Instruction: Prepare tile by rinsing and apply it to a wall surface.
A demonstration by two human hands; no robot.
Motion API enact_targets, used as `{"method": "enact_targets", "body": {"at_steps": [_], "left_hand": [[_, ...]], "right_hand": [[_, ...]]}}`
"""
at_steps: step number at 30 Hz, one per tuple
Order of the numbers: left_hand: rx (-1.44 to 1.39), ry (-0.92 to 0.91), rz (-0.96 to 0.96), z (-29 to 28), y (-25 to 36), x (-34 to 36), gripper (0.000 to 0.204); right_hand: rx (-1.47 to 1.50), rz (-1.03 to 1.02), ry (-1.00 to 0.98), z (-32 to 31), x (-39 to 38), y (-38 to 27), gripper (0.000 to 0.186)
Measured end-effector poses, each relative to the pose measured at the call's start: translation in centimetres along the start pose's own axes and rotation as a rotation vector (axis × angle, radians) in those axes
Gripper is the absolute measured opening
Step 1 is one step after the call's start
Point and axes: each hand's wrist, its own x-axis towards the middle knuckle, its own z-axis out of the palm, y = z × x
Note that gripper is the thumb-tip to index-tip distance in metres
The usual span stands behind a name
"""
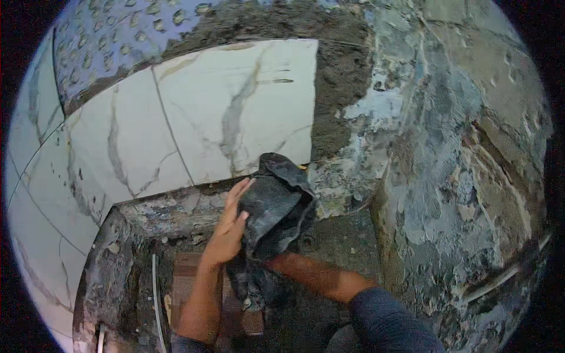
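Observation:
Between my two hands is a dark, pliable bag-like piece [268,206], black-grey with a folded upper rim and a sagging lower part. My left hand [226,235] grips its left side, with the fingers laid up along it and the thumb pressed on its front. From the lower right my right hand [282,263] reaches into or behind its folds; those fingers are hidden. Just beyond the piece stands a white wall tile [235,106] with grey and gold veins. What is inside the piece, if anything, cannot be seen.
Rough wet-looking mortar [341,100] borders the tile's right edge. A blotchy cement wall [435,176] rises at right. Purple-blue dimpled wall [129,38] shows above the tiles. Below lie brown ribbed boards [187,273] and a thin pale strip [158,303].

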Motion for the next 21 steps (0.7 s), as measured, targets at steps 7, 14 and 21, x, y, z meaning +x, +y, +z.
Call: {"method": "enact_targets", "body": {"at_steps": [7, 14, 21], "left_hand": [[-0.175, 0.296, 0.429, 1.0, 0.8, 0.1, 0.046], [0.102, 0.213, 0.286, -2.9, 3.6, -0.3, 0.067], [-0.018, 0.458, -0.161, -7.6, 2.1, -10.9, 0.067]], "right_hand": [[-0.262, 0.093, -0.154, 2.2, 1.4, 6.0, 0.033], [-0.58, 0.258, -0.265, 2.8, 19.2, 16.4, 0.033], [-0.547, 0.505, 0.259, -5.2, 33.0, 7.3, 0.062]]}}
